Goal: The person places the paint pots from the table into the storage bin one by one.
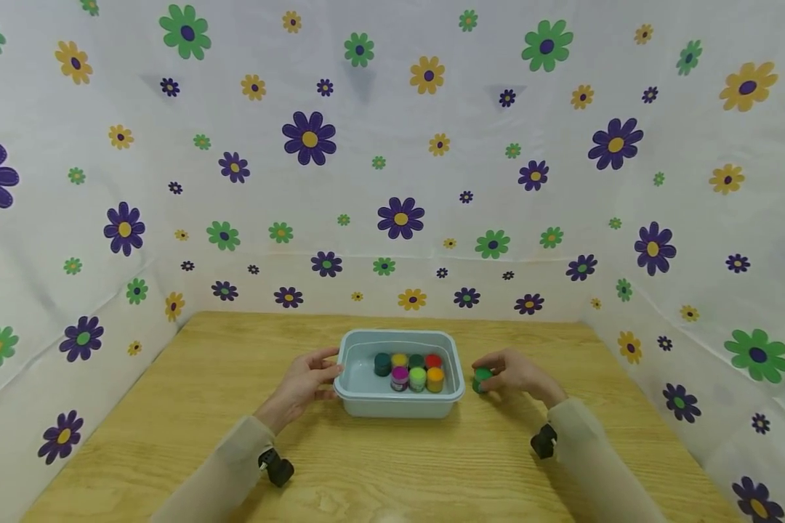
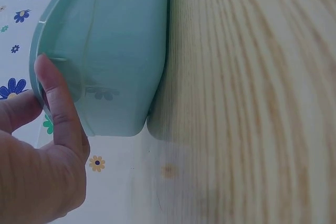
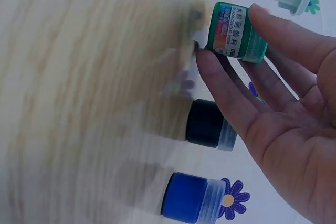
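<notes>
A pale blue-green plastic basin (image 1: 392, 408) stands on the table, and my left hand (image 1: 306, 381) grips its left rim. In the left wrist view, the thumb (image 2: 59, 95) lies against the outside of the rim. Several small paint jars stand in the right half of the basin, among them a purple jar (image 1: 400, 378), an orange jar (image 1: 435, 379) and a red jar (image 1: 433, 360). Just right of the basin, my right hand (image 1: 515, 374) holds a green paint jar (image 3: 236, 31) between thumb and fingers. Its printed label faces the right wrist camera.
Beside the right hand, a black jar (image 3: 205, 123) and a blue jar (image 3: 185, 198) stand on the wooden table (image 1: 379, 472); the hand hides them in the head view. Flower-printed white cloth (image 1: 366, 189) rises behind the table and at both sides.
</notes>
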Demonstrator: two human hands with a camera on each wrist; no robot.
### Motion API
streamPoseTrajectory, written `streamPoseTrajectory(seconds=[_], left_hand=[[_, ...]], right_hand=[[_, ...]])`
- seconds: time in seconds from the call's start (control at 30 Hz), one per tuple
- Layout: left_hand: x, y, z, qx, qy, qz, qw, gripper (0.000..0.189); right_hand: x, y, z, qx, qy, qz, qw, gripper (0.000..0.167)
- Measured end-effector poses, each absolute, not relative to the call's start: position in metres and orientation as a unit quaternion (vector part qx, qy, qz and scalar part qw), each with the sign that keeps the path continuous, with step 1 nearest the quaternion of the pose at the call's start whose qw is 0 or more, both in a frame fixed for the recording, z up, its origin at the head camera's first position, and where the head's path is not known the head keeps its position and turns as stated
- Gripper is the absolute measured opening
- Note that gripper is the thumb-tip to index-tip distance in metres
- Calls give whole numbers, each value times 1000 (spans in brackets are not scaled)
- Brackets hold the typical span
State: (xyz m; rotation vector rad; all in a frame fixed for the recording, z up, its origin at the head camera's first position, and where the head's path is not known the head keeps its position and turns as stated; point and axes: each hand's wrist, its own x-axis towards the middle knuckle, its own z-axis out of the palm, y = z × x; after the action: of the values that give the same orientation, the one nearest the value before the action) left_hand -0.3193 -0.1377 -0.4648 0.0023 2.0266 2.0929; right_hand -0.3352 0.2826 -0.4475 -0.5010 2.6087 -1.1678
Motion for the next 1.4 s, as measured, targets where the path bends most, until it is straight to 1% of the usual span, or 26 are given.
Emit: streamPoseTrajectory(seconds=[0.1,0.27,0.57,0.67,0.83,1.0,1.13,1.27,1.4], left_hand=[[-321,-137,-464,1,691,714,112,50],[-321,-136,-464,2,693,714,106,49],[-317,-135,-471,9,676,730,101,50],[-316,-135,-472,10,672,734,100,49],[-317,-134,-471,13,671,735,98,50],[-318,-134,-469,9,672,734,101,49],[-317,-134,-467,4,677,728,104,49],[-316,-134,-466,5,681,725,104,49],[-316,-133,-465,8,681,725,104,49]], right_hand=[[-335,281,-444,-159,883,-425,123,49],[-334,276,-438,-141,860,-474,124,51],[-336,265,-435,-119,833,-536,71,54],[-335,260,-431,-104,823,-554,60,55],[-334,248,-418,-111,800,-588,51,58],[-331,235,-409,-118,782,-609,62,58],[-330,223,-407,-118,765,-628,83,54],[-329,211,-408,-137,759,-629,97,50],[-330,200,-411,-143,763,-621,105,52]])
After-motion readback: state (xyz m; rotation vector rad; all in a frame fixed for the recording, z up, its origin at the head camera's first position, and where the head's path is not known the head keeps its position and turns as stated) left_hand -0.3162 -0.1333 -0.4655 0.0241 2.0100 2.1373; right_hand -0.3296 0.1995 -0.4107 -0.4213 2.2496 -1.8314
